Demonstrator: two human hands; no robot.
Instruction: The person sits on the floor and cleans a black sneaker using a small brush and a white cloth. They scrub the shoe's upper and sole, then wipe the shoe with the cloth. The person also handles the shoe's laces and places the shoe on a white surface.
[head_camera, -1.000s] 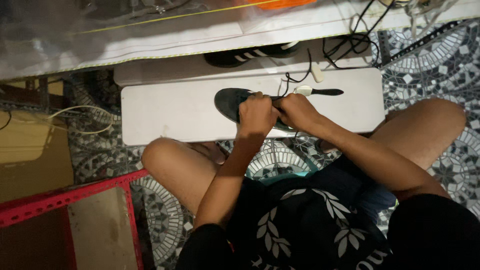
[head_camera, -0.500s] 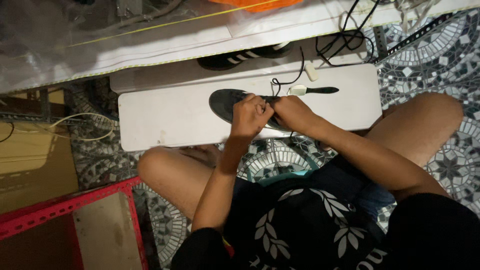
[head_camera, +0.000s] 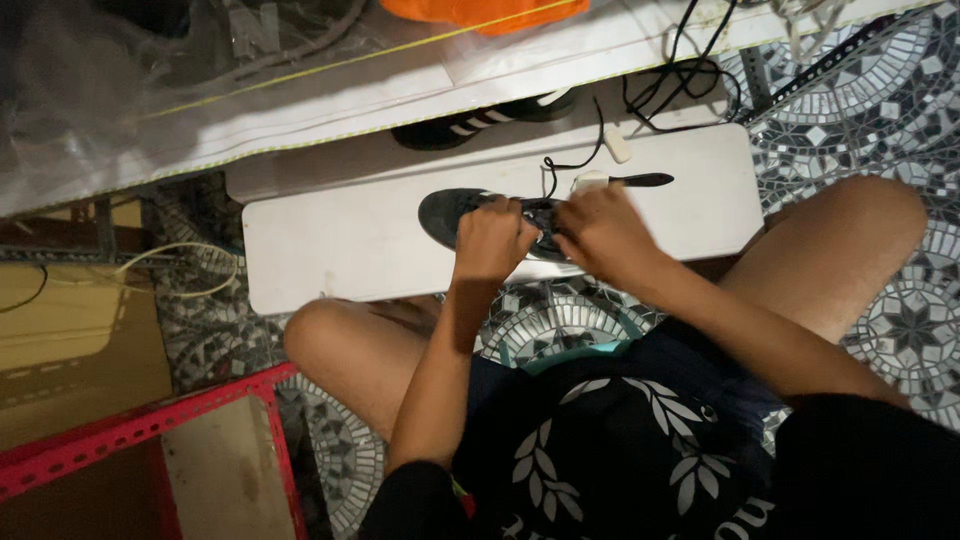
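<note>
A dark sneaker (head_camera: 445, 212) lies on a white board (head_camera: 340, 245) in front of my knees, toe pointing left. My left hand (head_camera: 495, 240) and my right hand (head_camera: 600, 230) both rest on top of the shoe, fingers pinched on its black lace (head_camera: 560, 165), which loops up from the shoe towards the back. Most of the shoe's middle and heel is hidden under my hands. A second dark sneaker with white stripes (head_camera: 485, 120) lies behind the board.
A dark-handled tool (head_camera: 635, 180) lies on the board beside my right hand. Black cables (head_camera: 690, 85) trail at the back right. A red metal frame (head_camera: 150, 425) and cardboard stand at the lower left. The floor is patterned tile (head_camera: 880, 110).
The view has shifted slightly, so the board and shoe sit a little higher. My hands stay on the shoe, fingers still working its lace.
</note>
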